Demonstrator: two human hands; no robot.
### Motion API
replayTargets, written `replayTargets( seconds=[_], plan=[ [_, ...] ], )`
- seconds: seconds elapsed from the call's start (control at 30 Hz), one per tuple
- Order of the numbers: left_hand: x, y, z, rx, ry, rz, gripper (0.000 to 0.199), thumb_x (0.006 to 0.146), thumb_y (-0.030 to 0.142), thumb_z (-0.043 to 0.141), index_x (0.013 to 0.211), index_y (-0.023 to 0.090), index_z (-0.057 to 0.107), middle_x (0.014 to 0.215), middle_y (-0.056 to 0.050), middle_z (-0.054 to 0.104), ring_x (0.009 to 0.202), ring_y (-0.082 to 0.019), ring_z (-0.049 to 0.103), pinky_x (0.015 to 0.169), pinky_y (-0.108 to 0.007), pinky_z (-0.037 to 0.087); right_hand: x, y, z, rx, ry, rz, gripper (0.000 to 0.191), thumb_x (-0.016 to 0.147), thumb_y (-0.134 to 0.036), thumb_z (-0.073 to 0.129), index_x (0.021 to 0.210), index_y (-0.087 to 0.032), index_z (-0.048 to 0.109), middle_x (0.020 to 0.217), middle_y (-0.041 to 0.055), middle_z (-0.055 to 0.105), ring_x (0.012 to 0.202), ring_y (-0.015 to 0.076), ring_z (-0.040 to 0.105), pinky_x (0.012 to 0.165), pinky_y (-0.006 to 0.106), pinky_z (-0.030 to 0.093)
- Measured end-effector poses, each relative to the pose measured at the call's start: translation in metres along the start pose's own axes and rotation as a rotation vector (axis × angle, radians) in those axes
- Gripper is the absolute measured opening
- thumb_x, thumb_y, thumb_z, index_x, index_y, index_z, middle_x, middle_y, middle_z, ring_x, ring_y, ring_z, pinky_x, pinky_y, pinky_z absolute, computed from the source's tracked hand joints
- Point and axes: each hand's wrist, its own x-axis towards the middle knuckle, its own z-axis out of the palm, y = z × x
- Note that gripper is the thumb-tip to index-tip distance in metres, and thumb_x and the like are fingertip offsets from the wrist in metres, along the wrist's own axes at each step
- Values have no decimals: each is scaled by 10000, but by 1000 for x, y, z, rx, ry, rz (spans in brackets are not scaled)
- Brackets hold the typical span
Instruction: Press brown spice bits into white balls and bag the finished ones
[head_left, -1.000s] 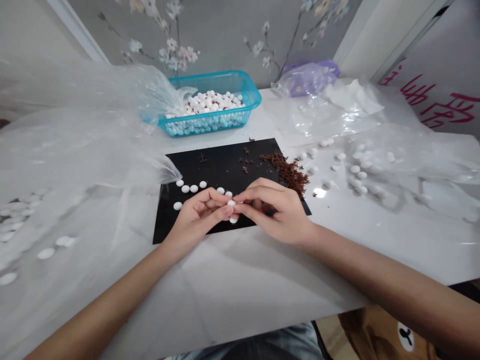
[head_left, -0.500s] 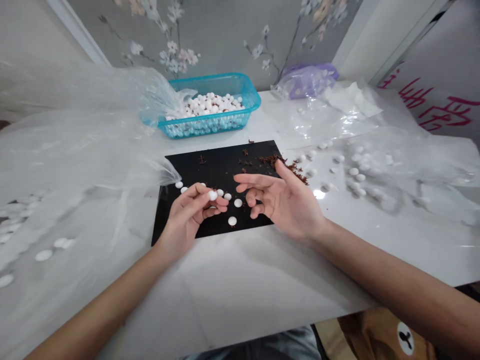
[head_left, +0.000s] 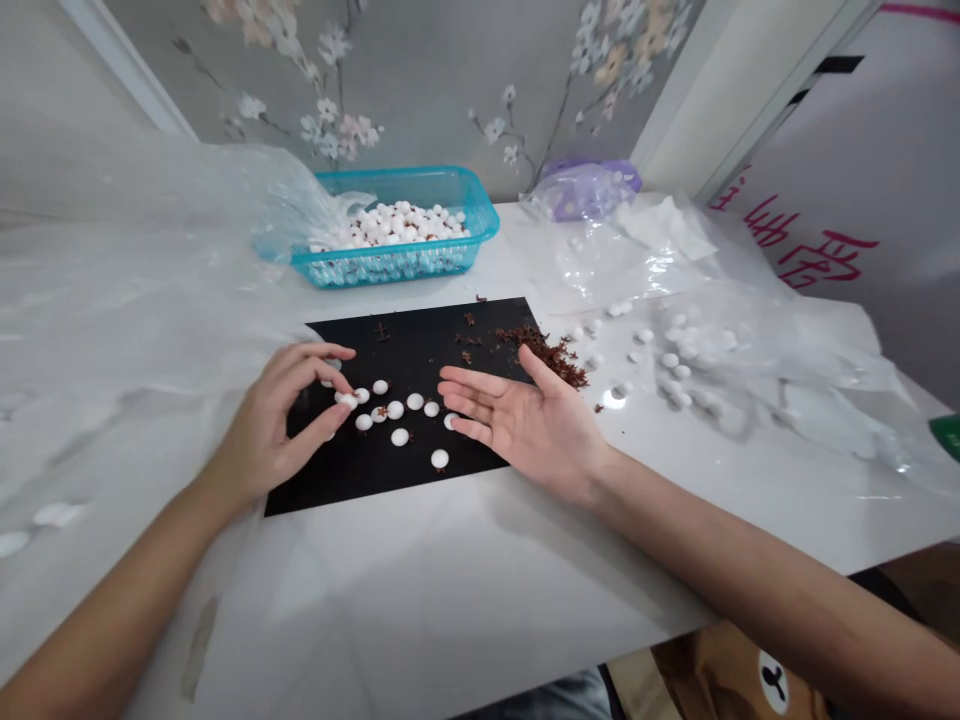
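My left hand [head_left: 277, 430] is over the left side of a black mat [head_left: 330, 480], thumb and index finger closed around a small white ball [head_left: 346, 401]; the other fingers are lifted. Several more white balls lie loose in the middle of the mat, among them one near the front edge [head_left: 439, 459]. Some carry small reddish-brown pieces. My right hand [head_left: 525, 425] is palm up over the mat's right side, fingers stretched out and nothing in it. Its fingertips are close to a white ball [head_left: 450, 422]. Behind it is a heap of reddish-brown star-shaped pieces [head_left: 559, 360].
A blue plastic basket [head_left: 480, 235] full of white balls stands at the back by the wall. Clear plastic bags [head_left: 150, 280] spread on the left, and another bag [head_left: 795, 370] with white balls lies right. A purple packet [head_left: 592, 190] sits at the back right.
My left hand has moved left and its fingers have spread around a ball at the group's left end. My right hand has flattened, its curled fingers now straight. The view has shifted slightly.
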Motion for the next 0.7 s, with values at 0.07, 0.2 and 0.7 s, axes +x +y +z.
replayTargets(
  seconds=[0.07,0.2,0.7],
  plan=[
    [-1,-3,5,16,-97,-13,57,828,277,516,854,228,530,1190,-53,539,1134,-243,494,968,-391,375,0,0,-1,-9,-13,-4,660,937,-529,191,1035,-66,651,976,115,650,924,161,579,856,282,457],
    [-3,-2,14,41,-219,-13,144,856,301,489,958,202,514,1240,-93,521,1202,-251,459,1000,-404,361,1,-1,-3,-29,-36,-26,637,934,-526,221,1034,-75,659,951,101,649,877,152,579,830,271,464],
    [2,-8,15,53,-170,-185,435,884,476,437,1268,278,488,1418,-45,417,1305,-253,363,1090,-457,253,0,0,-4,-82,-17,-98,480,928,-460,312,1003,-125,648,906,77,626,789,143,553,731,269,435]
  ],
)
